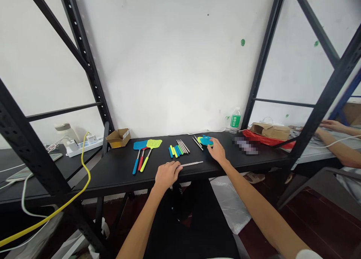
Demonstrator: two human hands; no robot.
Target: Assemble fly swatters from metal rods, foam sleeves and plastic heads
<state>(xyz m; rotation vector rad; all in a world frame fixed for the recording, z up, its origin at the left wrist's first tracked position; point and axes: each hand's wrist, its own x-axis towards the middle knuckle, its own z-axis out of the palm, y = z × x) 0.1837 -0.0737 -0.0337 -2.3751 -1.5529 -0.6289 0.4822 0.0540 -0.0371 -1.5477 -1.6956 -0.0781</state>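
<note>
My left hand [168, 173] is closed around one end of a thin silver rod [192, 163], which points right along the table's front. At the small pile, my right hand [217, 150] has its fingers on a blue fly swatter head [207, 140]; a yellow-green swatter head [200, 140] shows partly beneath it. Several blue and yellow-green handles [176, 151] lie in a row between my hands, beside several silver rods [183, 147]. More rods [197, 143] lie just left of the pile. Three whole fly swatters [143, 153], blue, red and yellow-green, rest at the left.
An open cardboard box [118, 138] stands at the table's back left. Toward the back right are a water bottle [235, 121], a blurred packet [246, 145] and a flattened carton [270, 131] on red plastic. Black shelf posts frame both sides. Another person's arms [335, 140] show at far right.
</note>
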